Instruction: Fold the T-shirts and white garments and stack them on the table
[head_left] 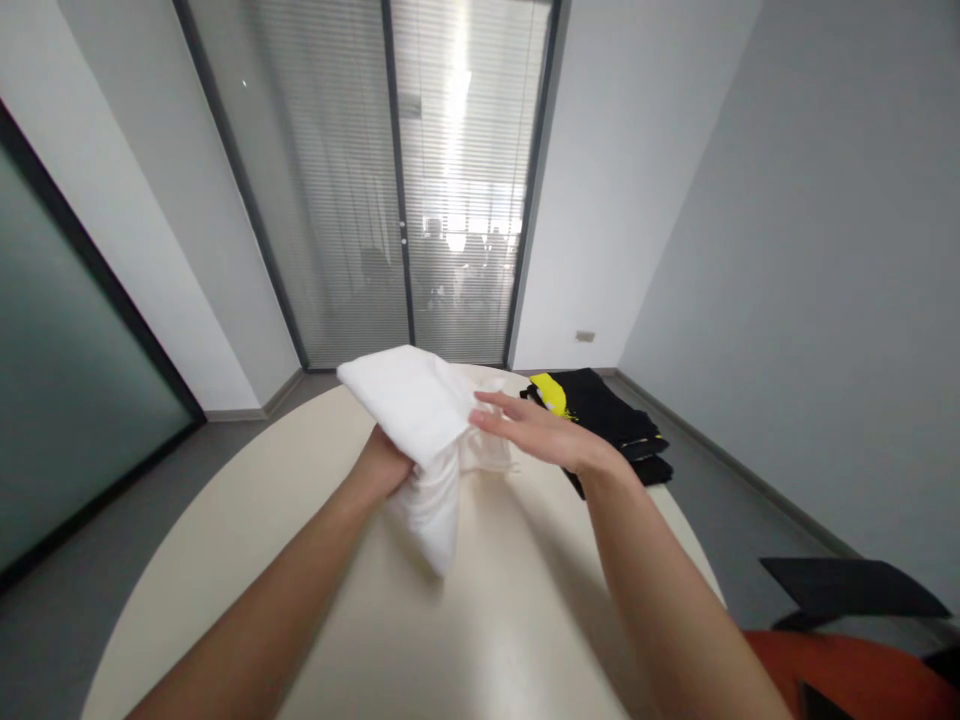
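A folded white cloth (409, 400), perhaps a garment, is held up above the round table; its lower part hangs down in a point. My left hand (384, 462) is closed on it from below and the left, its fingers partly hidden behind the fabric. At the cloth's right edge is my right hand (536, 430), fingers stretched out, and whether the fingertips touch the fabric I cannot tell. Just behind that hand a thin translucent sheet (486, 452) shows, blurred, and its kind is unclear.
A stack of folded black clothes (607, 415) with a yellow print lies at the table's far right edge. The pale round table (300, 450) spans the foreground. An orange chair (847, 675) with a black armrest stands at lower right. Beyond is a glass partition (330, 200) with blinds.
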